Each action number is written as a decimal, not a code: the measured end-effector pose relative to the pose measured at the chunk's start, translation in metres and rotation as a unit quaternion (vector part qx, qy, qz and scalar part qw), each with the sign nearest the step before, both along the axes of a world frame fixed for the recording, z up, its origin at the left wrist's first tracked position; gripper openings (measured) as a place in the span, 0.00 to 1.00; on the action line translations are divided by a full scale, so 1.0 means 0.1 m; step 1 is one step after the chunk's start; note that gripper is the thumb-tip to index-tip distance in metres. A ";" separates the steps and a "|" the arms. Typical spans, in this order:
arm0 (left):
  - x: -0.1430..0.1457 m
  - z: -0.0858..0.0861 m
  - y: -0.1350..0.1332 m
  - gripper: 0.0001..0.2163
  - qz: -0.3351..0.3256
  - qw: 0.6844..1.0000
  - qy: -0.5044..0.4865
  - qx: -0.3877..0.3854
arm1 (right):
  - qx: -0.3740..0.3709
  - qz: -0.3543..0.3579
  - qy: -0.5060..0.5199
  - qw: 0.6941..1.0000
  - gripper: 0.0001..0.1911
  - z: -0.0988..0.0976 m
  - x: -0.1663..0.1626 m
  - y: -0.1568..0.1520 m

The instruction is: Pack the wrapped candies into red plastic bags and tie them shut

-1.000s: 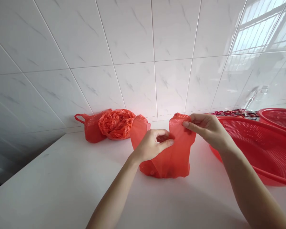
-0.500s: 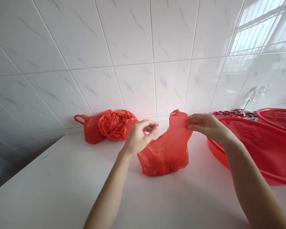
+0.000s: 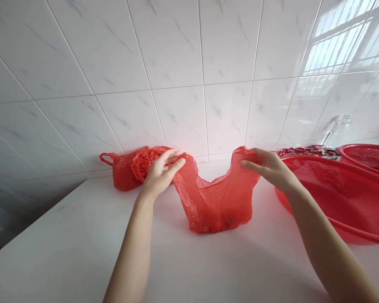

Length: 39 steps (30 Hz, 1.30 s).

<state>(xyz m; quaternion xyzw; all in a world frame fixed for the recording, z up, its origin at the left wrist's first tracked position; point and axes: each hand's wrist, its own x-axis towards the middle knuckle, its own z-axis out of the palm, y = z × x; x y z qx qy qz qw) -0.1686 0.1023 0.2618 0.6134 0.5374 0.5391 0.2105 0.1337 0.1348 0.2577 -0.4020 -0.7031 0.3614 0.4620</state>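
A thin red plastic bag stands on the white counter in front of me, its two handles stretched up and apart. Small dark shapes show faintly through its bottom; I cannot tell what they are. My left hand pinches the bag's left handle between thumb and fingers. On the other side, my right hand grips the right handle, thumb in front and fingers behind. Between the handles the bag's mouth dips in a curve.
Against the tiled wall at left lies another red plastic bag stuffed with crumpled red bags. A large red perforated basket stands at right, a second red basket behind it, patterned cloth by the wall. The white counter ends at left.
My left hand has moved left and taken hold of the left handle, which now stands raised. My right hand has shifted its hold slightly, and the bag's mouth is spread wider.
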 end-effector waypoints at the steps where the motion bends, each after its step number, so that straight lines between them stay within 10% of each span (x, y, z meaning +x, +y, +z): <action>1: 0.01 0.00 0.01 0.21 -0.003 1.000 -0.006 -0.011 | -0.008 0.004 0.003 1.000 0.21 0.01 0.00 -0.01; 21: 0.05 0.15 -0.08 0.05 0.010 0.961 -0.230 0.150 | 0.029 -0.040 0.181 0.982 0.18 0.06 0.05 -0.03; 39: 0.01 0.07 0.04 0.11 -0.005 0.975 -0.221 0.037 | -0.061 -0.031 0.176 0.982 0.20 -0.05 0.07 0.16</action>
